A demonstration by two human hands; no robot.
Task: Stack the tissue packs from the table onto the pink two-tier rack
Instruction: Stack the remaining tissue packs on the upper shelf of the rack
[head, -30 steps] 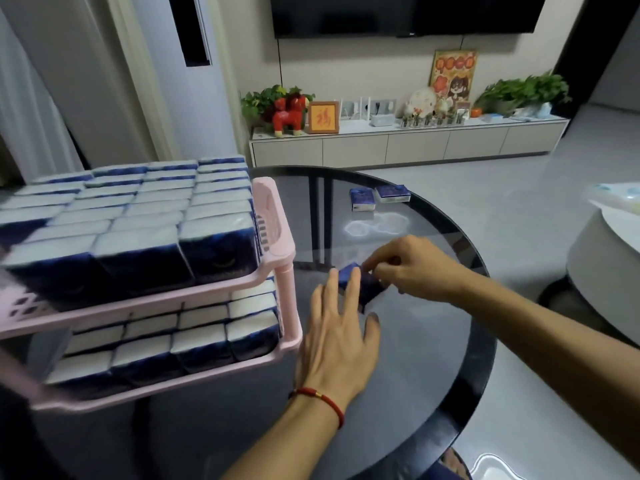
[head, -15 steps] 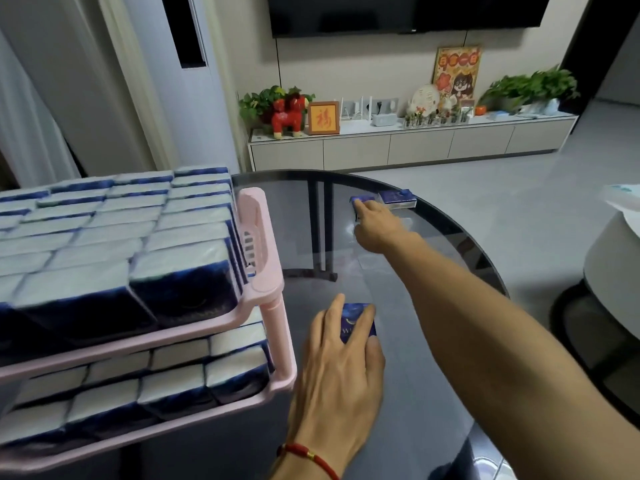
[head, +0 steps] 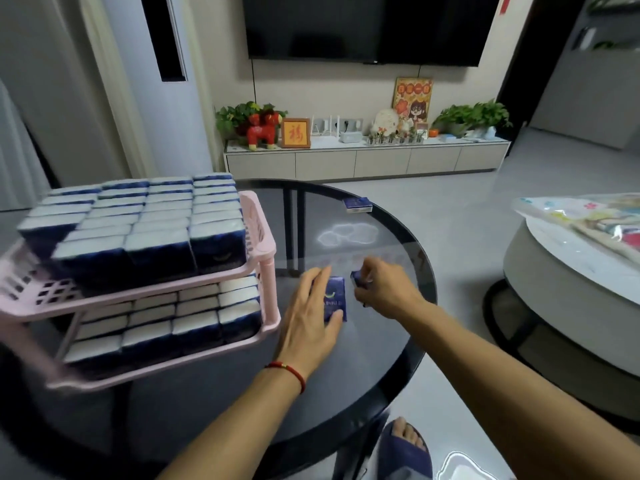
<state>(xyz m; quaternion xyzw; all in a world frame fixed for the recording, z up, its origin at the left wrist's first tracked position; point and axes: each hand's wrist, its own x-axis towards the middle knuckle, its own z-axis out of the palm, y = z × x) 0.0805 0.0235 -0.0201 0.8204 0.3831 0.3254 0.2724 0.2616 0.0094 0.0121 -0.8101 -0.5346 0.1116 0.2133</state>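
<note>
Blue tissue packs [head: 335, 299] — flat beside full pink rack [head: 263, 237]

Home living room: wall-mounted television [head: 367, 27] above a long low media cabinet [head: 363, 159] at the far wall, potted plants [head: 471, 116], red horse figurine [head: 263, 131] and framed picture [head: 295, 133] on it, round glass table [head: 381, 341] near.

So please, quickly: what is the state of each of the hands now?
Left hand: open, fingers straight, resting on a blue tissue pack on the glass table.
Right hand: holding a second tissue pack.
</note>
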